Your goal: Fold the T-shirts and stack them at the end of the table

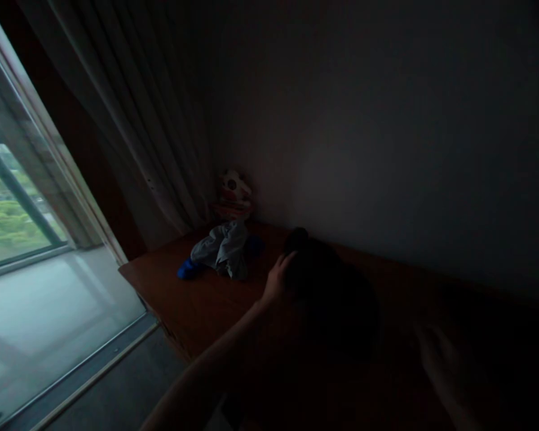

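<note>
A large black rounded thing (335,293) lies on the brown wooden tabletop (161,293); it is too dark to tell its kind. My left hand (281,280) is closed on its left side, with the fingers bent over its upper edge. To the right of it, in deep shadow, is my right hand (438,350), apart from the black thing. Its fingers look loosely stretched out, and nothing shows in them. A crumpled grey cloth (222,246) lies left of my left hand, with a bright blue piece (187,269) at its left end.
At the back corner stands a small white and reddish figure (234,185). A pale curtain (135,120) hangs behind the table's left end, beside a sliding glass door frame (54,137). A plain wall (341,149) runs along the back. Pale floor (63,323) shows at the left.
</note>
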Motion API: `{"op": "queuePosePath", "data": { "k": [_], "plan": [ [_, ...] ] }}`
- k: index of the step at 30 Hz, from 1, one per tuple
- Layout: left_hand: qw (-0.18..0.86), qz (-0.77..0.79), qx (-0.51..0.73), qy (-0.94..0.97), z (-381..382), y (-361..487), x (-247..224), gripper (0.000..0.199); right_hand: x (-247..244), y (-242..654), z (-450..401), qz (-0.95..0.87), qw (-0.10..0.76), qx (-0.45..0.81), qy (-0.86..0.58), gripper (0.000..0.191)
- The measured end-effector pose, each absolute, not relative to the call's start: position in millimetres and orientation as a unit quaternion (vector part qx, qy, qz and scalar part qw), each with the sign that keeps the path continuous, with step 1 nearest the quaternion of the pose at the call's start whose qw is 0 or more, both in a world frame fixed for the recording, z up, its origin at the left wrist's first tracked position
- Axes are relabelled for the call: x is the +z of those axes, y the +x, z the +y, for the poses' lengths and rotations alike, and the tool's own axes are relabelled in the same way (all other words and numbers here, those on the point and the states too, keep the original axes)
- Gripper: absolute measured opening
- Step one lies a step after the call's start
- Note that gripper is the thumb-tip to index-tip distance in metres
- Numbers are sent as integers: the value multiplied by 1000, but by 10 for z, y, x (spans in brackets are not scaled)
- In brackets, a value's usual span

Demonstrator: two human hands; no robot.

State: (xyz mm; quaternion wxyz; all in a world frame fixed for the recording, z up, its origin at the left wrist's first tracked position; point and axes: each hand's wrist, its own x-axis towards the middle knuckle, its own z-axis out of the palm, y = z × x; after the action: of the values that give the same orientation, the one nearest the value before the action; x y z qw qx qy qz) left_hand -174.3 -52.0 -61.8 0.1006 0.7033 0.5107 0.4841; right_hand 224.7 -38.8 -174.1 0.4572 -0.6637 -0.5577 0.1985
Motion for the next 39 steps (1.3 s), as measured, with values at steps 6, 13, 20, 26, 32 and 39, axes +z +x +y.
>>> {"op": "queuePosePath", "data": {
  "k": [6, 13, 20, 26, 32, 39],
  "plan": [
    [-160, 637, 488, 574, -429, -2718, 248, 69, -1518, 1845, -464, -550, 443, 264, -657, 51],
    [-102, 823, 253, 499, -379, -3277, 114, 95, -1393, 1804, -525, -550, 433, 276, -659, 53],
    [-102, 631, 203, 742, -449, -2422, -805, 54, -1318, 1745, -567, -556, 431, 282, -653, 56],
    [26, 438, 217, 872, -416, -1063, -1050, 29, -1099, 1629, -689, -547, 491, 286, -615, 58],
    [102, 411, 216, 880, -367, -598, -1027, 21, -1149, 1676, -622, -546, 492, 252, -630, 52],
    [182, 461, 207, 843, -292, -642, -1010, 35, -999, 1900, -828, -569, 383, 223, -692, 29]
  ]
}}
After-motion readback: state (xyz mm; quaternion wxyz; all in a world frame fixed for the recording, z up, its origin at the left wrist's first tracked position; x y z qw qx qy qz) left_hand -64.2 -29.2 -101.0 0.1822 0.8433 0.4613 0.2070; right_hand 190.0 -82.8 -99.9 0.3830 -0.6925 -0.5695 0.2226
